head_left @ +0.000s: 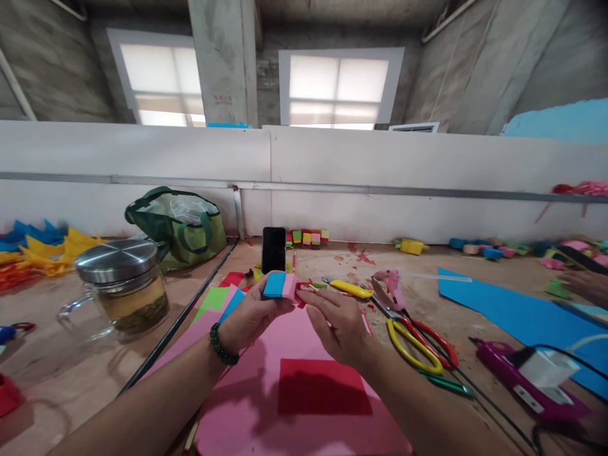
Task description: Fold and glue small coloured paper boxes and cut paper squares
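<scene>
My left hand [251,315], with a dark green bead bracelet at its wrist, is closed round a small block-shaped piece [281,285] with blue, pink and red parts. At the red end of that piece, the fingers of my right hand [335,316] are pressed together against it. Whether they grip a small part there is too small to tell. Both hands are above pink sheets [247,405]. A red rectangular sheet [323,387] lies on the pink below my right hand.
A phone [274,249] stands upright behind the hands. To the right are a yellow cutter [350,289], a pink glue gun [394,288], scissors [415,345] and a purple power strip [527,380]. A lidded glass mug [128,291] and green bag [190,231] stand left.
</scene>
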